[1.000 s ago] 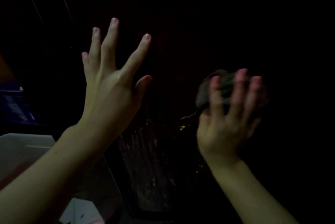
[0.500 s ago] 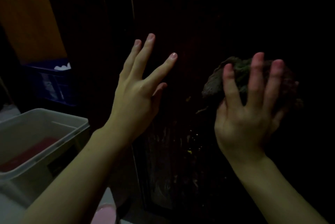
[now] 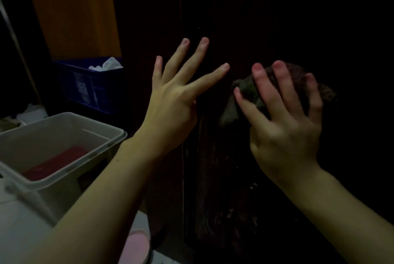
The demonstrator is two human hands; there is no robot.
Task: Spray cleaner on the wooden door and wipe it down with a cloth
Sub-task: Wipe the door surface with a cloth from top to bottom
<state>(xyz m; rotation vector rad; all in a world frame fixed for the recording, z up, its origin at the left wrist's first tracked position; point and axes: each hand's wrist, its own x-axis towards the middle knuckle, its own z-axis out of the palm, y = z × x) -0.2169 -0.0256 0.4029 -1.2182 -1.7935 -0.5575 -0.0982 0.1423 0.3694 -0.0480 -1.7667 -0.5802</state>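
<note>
The dark wooden door [image 3: 234, 18] fills the middle and right of the head view, with pale scuffs low down. My left hand [image 3: 172, 101] lies flat against it, fingers straight and spread, holding nothing. Just to its right, my right hand [image 3: 285, 127] presses a bunched dark cloth [image 3: 245, 88] onto the door, fingers spread over the wad and the thumb at its left edge. Most of the cloth is hidden under the hand. No spray bottle is in view.
A white plastic bin [image 3: 64, 122] with something red inside stands at lower left beside the door. Behind it is a blue crate [image 3: 91, 84] holding white rags, below an orange wall [image 3: 74, 7]. A pink round object [image 3: 136, 246] sits on the floor.
The view has swung left, bringing the bin and crate into sight. My right hand has slid the cloth leftward, closer to my left hand, which stays flat on the door.
</note>
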